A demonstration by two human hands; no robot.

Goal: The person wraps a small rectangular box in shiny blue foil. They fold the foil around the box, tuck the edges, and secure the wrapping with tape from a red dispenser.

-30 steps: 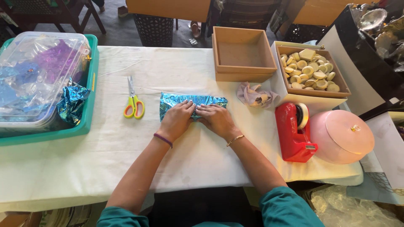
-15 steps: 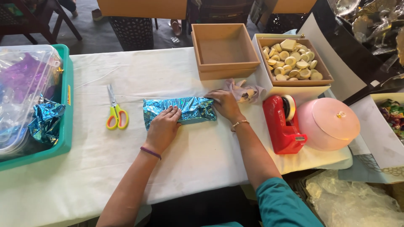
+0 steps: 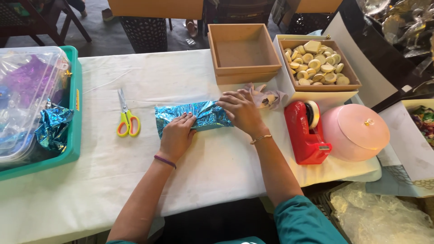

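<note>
At the frame's centre, a foil packet (image 3: 192, 116) lies on the white table (image 3: 90, 190). The left hand (image 3: 177, 135) presses flat on its lower edge; the right hand (image 3: 242, 110) rests open-fingered on its right end. Scissors (image 3: 127, 118) lie just left, a red tape dispenser (image 3: 307, 132) to the right.

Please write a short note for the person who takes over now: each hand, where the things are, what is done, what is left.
Left hand: flat on the blue foil parcel, pressing it to the table.
Right hand: on the parcel's right end, fingers bent.
Scissors lie left of the parcel; red tape dispenser stands on the right.
Done: foil folded around the parcel.
Left: no tape is visible on the parcel; the ends look unsealed.
</note>
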